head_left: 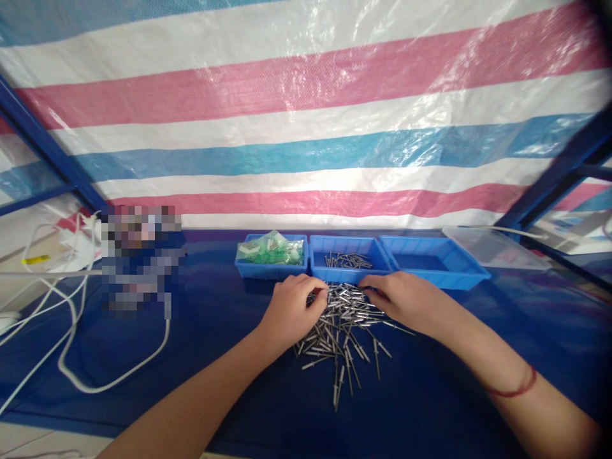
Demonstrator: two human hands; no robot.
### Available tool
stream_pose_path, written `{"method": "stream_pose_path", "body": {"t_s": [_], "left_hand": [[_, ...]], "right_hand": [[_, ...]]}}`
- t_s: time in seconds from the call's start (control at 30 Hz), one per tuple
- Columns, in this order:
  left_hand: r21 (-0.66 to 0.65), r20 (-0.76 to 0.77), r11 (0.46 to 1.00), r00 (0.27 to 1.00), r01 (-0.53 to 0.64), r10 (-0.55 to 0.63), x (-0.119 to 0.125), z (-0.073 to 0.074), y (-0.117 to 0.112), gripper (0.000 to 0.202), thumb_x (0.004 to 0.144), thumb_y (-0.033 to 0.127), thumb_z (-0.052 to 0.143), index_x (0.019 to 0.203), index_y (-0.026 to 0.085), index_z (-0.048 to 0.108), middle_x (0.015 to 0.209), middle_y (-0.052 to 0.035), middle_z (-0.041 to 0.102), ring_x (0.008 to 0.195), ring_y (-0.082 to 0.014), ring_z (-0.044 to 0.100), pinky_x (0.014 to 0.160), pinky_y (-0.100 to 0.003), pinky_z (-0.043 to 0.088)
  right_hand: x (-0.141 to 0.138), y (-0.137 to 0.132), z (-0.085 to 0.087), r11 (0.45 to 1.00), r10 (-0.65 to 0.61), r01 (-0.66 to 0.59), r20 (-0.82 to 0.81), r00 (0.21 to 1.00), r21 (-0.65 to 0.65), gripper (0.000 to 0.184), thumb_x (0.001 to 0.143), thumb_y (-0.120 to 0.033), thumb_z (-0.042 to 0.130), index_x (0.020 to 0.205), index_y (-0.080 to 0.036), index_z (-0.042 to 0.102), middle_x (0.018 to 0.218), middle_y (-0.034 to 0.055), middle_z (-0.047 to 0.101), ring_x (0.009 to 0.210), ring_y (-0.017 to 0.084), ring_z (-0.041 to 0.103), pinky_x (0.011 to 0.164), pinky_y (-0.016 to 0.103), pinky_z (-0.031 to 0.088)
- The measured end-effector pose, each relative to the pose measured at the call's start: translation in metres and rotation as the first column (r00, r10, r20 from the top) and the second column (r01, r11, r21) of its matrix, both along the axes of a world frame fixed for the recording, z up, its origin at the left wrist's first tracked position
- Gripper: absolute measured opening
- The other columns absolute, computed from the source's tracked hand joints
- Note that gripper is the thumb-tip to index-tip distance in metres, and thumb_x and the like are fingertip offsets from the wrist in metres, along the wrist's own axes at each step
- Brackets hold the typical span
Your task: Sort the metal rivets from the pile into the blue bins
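Observation:
A loose pile of silvery blind rivets (347, 312) lies on the dark blue tabletop, their thin stems pointing many ways. My left hand (296, 307) is at the pile's left edge, with thumb and forefinger curled together in a pinch. At the right edge, my right hand (406, 296) has its fingertips drawn together close to the front wall of the middle blue bin (354, 276). Whatever sits between the fingertips of either hand is too small or hidden to make out. Several rivets (351, 261) lie inside the middle bin.
A left blue bin (272, 273) holds clear packets with green parts. The right blue bin (442, 280) stands beside the middle one, with a clear plastic sheet (492, 248) behind it. White cables (76, 382) loop across the left side. A striped tarp (306, 146) hangs behind.

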State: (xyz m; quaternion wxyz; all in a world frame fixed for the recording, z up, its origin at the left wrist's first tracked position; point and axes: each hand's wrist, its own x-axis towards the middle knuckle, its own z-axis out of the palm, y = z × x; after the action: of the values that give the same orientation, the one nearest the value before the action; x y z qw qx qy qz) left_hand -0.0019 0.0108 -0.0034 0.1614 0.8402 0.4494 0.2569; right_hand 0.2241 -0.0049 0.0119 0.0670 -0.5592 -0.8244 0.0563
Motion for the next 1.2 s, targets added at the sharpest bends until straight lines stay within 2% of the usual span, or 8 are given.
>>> {"method": "stream_pose_path", "body": {"t_s": [0.33, 0.6, 0.73, 0.83, 0.9, 0.97, 1.07, 1.2], "left_hand": [[-0.023, -0.034, 1.0, 0.999, 0.012, -0.013, 0.001, -0.001, -0.002, 0.016, 0.089, 0.025, 0.05, 0.088, 0.023, 0.067, 0.09, 0.0008, 0.069, 0.087, -0.0197, 0.059, 0.078, -0.032, 0.041], [-0.009, -0.027, 0.999, 0.999, 0.03, -0.031, 0.001, -0.001, -0.004, 0.016, 0.089, 0.024, 0.051, 0.087, 0.023, 0.067, 0.088, 0.0013, 0.069, 0.086, -0.0197, 0.059, 0.076, -0.032, 0.04], [0.025, 0.035, 0.997, 0.997, 0.069, -0.07, 0.0, -0.003, -0.005, 0.018, 0.09, 0.026, 0.052, 0.102, 0.023, 0.066, 0.093, -0.0008, 0.068, 0.089, -0.0198, 0.058, 0.08, -0.032, 0.041], [0.073, 0.059, 0.984, 0.984, 0.165, -0.17, 0.001, -0.003, -0.007, 0.026, 0.092, 0.031, 0.052, 0.115, 0.022, 0.061, 0.101, -0.0036, 0.067, 0.092, -0.0197, 0.058, 0.083, -0.032, 0.041], [0.094, 0.05, 0.966, 0.968, 0.24, -0.246, 0.002, -0.003, -0.008, 0.023, 0.092, 0.03, 0.052, 0.111, 0.021, 0.062, 0.103, -0.004, 0.067, 0.092, -0.019, 0.058, 0.083, -0.031, 0.041], [0.104, 0.039, 0.953, 0.956, 0.286, -0.291, 0.003, -0.002, -0.009, 0.015, 0.092, 0.026, 0.051, 0.096, 0.019, 0.064, 0.099, -0.0034, 0.067, 0.09, -0.0176, 0.058, 0.081, -0.029, 0.04], [0.102, 0.045, 0.958, 0.96, 0.27, -0.275, 0.004, -0.001, -0.009, 0.02, 0.093, 0.024, 0.05, 0.077, 0.017, 0.06, 0.084, -0.0015, 0.066, 0.081, -0.0152, 0.057, 0.076, -0.027, 0.039], [0.073, 0.088, 0.972, 0.969, 0.224, -0.23, 0.005, -0.003, -0.008, 0.024, 0.092, 0.024, 0.051, 0.069, 0.017, 0.055, 0.071, 0.0005, 0.061, 0.072, -0.0137, 0.055, 0.068, -0.025, 0.037]], "right_hand": [[-0.002, 0.004, -0.008, 1.0, -0.024, 0.025, 0.034, 0.999, -0.012, 0.025, 0.091, -0.024, 0.04, 0.086, -0.023, 0.064, 0.074, 0.0051, 0.068, 0.07, 0.019, 0.065, 0.057, 0.025, 0.034], [0.0, 0.003, -0.005, 0.998, 0.053, -0.058, -0.157, 0.986, -0.024, 0.013, 0.085, -0.021, 0.045, 0.076, -0.022, 0.055, 0.055, -0.0029, 0.053, 0.047, 0.012, 0.047, 0.049, 0.025, 0.028], [-0.005, -0.004, 0.002, 0.996, 0.072, -0.055, -0.294, 0.953, 0.064, 0.009, 0.085, -0.023, 0.048, 0.08, -0.022, 0.056, 0.054, -0.0055, 0.047, 0.047, 0.011, 0.044, 0.049, 0.024, 0.031], [-0.016, -0.012, 0.005, 0.99, 0.127, -0.089, -0.419, 0.899, 0.108, 0.01, 0.087, -0.025, 0.049, 0.083, -0.022, 0.057, 0.058, -0.0055, 0.047, 0.05, 0.01, 0.044, 0.051, 0.023, 0.035], [-0.023, -0.016, 0.005, 0.986, 0.163, -0.122, -0.478, 0.863, 0.116, 0.01, 0.088, -0.026, 0.049, 0.085, -0.021, 0.057, 0.06, -0.0054, 0.047, 0.052, 0.009, 0.045, 0.052, 0.022, 0.036], [-0.029, -0.019, 0.003, 0.982, 0.187, -0.145, -0.517, 0.835, 0.122, 0.009, 0.088, -0.026, 0.051, 0.086, -0.021, 0.058, 0.062, -0.005, 0.047, 0.054, 0.009, 0.045, 0.052, 0.022, 0.036], [-0.037, -0.021, -0.001, 0.985, 0.169, -0.121, -0.593, 0.788, 0.12, 0.008, 0.088, -0.027, 0.052, 0.088, -0.021, 0.058, 0.062, -0.0047, 0.047, 0.054, 0.01, 0.043, 0.052, 0.023, 0.036], [-0.042, -0.021, -0.003, 0.994, 0.108, -0.059, -0.672, 0.732, 0.096, 0.015, 0.09, -0.031, 0.05, 0.084, -0.02, 0.058, 0.067, -0.0024, 0.05, 0.057, 0.011, 0.045, 0.053, 0.024, 0.038]]}}
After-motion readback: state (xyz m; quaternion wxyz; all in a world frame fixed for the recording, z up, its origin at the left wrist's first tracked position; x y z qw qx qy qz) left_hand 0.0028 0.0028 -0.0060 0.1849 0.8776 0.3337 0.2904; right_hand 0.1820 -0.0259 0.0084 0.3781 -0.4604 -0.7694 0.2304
